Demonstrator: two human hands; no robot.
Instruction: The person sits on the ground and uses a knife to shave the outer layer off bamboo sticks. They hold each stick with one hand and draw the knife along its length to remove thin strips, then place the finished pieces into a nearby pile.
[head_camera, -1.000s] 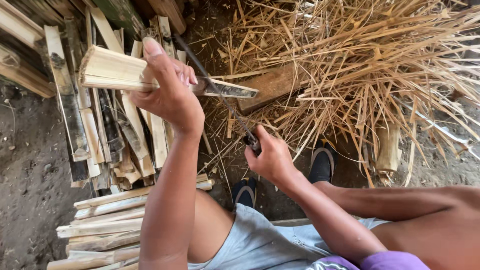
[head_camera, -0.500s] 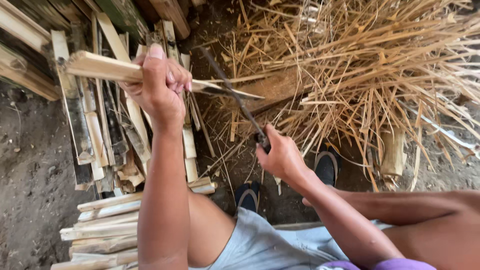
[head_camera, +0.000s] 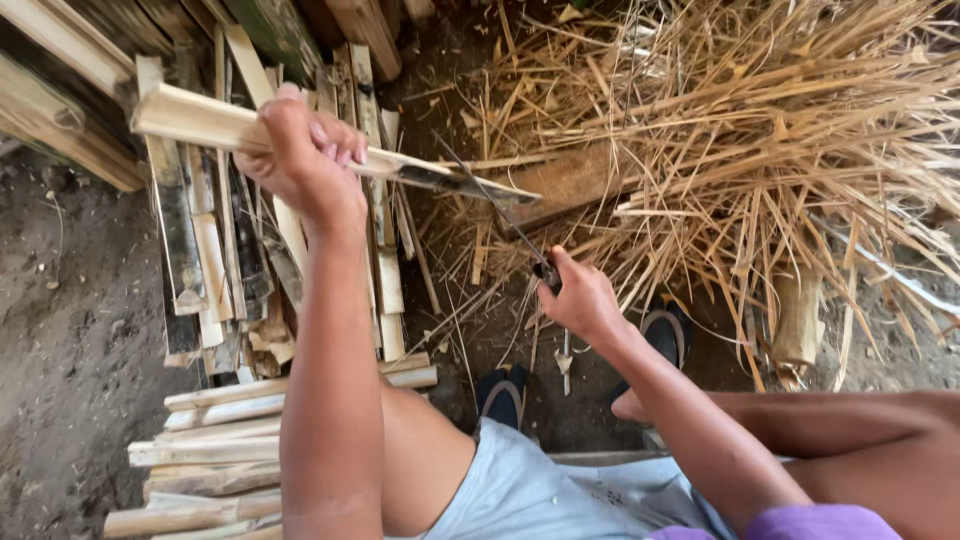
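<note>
A: Bamboo strip, that's what the left hand has. The fingers are wrapped tight round it, holding it level above the ground, pale end out to the left, dark tapered end to the right.

B: How far along does the splitting look?

A: Partway, I'd judge. Flat slats lie on the dirt under the strip, and cut lengths are stacked by the knee. The strip in hand looks whole yet.

B: And the blade?

A: The knife is thin and dark. Its tip meets the strip's right end. The right hand is closed round the handle.

B: Further right?

A: A big heap of thin shavings, with a block of wood half buried at its edge. Plenty has been pared already.
</note>
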